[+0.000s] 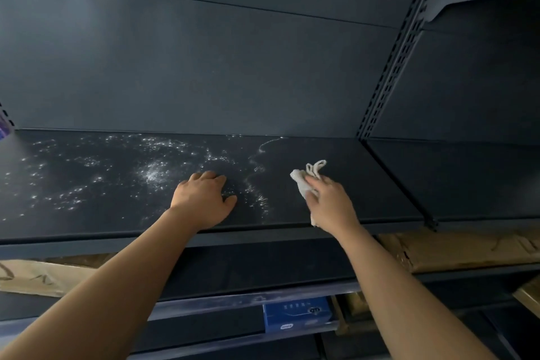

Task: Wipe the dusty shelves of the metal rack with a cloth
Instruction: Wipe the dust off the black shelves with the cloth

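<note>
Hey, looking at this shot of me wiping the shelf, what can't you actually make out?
Head view only:
- Cloth: mostly hidden under the right hand.
- Blue box: print too small to read.
- Shelf: left end cut off by the frame edge.
- Left hand: underside hidden by its own back.

We see only part of the cloth (301, 181); the rest is under the right hand (330, 202). Both forearms (117, 286) run off the bottom edge. Print on the blue box (295, 316) is too small to read. A purple thing (3, 128) is cut by the left edge and we can't tell what it is. Cardboard (467, 248) is partly hidden under the shelf (87, 184).
</note>
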A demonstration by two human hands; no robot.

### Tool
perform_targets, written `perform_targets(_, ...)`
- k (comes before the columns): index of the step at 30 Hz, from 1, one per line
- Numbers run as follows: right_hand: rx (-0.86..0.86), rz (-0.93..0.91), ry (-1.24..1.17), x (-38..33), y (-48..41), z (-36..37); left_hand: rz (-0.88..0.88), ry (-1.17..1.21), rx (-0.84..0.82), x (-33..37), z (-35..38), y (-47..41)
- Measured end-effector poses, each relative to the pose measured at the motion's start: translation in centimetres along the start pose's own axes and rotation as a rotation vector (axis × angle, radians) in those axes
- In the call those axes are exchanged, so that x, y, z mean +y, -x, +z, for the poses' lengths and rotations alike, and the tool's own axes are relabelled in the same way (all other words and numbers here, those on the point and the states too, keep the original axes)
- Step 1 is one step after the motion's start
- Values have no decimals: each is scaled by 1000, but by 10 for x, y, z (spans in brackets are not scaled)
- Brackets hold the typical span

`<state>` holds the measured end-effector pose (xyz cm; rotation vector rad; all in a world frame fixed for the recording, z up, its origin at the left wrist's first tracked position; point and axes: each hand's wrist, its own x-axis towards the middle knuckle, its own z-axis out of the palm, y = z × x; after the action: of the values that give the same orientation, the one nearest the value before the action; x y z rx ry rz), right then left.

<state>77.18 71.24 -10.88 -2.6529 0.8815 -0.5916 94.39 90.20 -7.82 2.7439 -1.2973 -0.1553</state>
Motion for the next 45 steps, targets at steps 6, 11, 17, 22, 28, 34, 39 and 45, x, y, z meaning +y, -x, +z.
perform_targets(6,62,328,60,80,-40,-16,-34,-13,-8,-3,-3,-30)
perform_targets(11,52,420,90,102,-84,-9,-88,-15,-1,-11,-6,-53)
perform_targets(17,-27,227,103,36,-131,26,-134,11,21,-14,-2,-64)
perform_targets(22,-112,-128,-36,-38,-135,68,-136,3,52,-17,1,-64)
perform_targets(28,72,210,172,52,-147,31,-118,36,73,-23,1,-65)
perform_targets(34,64,427,219,42,-176,40,-104,56,77,-27,1,-66)
perform_targets(39,14,236,174,-39,-180,82,-96,80,51,-32,0,-65)
perform_targets(45,-208,-160,85,-105,-179,105,-139,94,51,-47,-4,-57)
